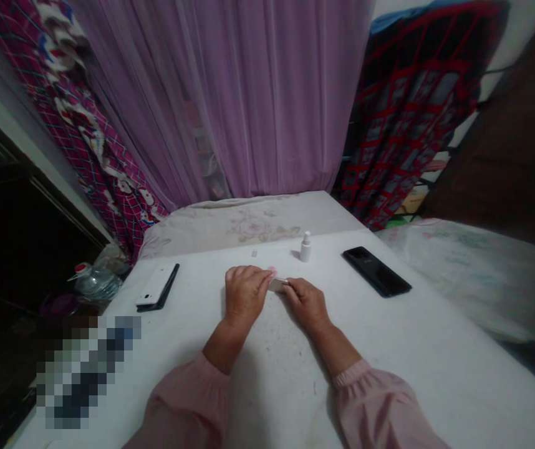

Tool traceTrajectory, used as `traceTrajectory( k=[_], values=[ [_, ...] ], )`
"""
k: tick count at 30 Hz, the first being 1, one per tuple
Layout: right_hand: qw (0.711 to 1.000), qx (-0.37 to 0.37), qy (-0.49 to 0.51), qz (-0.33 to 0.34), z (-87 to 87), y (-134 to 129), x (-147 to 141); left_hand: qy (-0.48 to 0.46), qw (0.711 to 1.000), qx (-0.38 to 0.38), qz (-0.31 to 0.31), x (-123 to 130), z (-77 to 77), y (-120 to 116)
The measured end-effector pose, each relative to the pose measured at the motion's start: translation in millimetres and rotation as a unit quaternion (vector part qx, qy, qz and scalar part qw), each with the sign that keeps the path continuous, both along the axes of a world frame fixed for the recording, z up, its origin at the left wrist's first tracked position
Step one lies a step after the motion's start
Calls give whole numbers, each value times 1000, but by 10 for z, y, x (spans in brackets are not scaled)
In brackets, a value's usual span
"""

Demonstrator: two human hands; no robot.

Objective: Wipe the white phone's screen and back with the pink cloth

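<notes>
Near the middle of the white table (384,368), a small flat pale piece (277,285) is held between my two hands. The fingers of my left hand (245,293) are closed on its left end, beside a small pink thing (272,272) too small to make out. My right hand (305,300) pinches the right end of the pale piece. Behind my right hand stands a small white bottle (305,247), upright. A tiny pale square (254,253) lies on the table behind my left hand.
A black phone (377,272) lies to the right. On the left, a white phone (155,285) rests on a dark one. A blurred, pixelated patch (90,374) covers the near left edge. Purple curtains (272,93) hang behind the table, and a plastic bottle (94,282) is beyond its left edge.
</notes>
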State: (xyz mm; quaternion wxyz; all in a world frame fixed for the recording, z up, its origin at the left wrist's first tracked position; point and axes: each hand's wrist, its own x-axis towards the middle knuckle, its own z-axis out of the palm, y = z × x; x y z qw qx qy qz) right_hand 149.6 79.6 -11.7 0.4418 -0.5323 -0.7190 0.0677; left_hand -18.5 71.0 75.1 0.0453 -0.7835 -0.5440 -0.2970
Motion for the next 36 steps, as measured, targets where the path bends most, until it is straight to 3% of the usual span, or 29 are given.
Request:
traceTrajectory(
  k=[5,10,16,26,31,36],
  values=[
    [1000,-15,3,17,37,-8,2,56,998,-15,-30,201,-49,-10],
    [1000,-10,-11,15,55,-28,-13,65,997,-23,-31,217,-48,-10],
    [999,6,-35,26,50,-61,1,83,996,-18,-8,-25,-32,-16],
    [995,46,-91,15,8,-244,-146,40,997,1,70,-511,-184,101],
    [992,68,-109,11,-2,-316,-228,27,994,25,100,-621,-263,161],
    [995,67,-70,25,22,-284,-175,6,994,31,101,-578,-280,145]
  ],
)
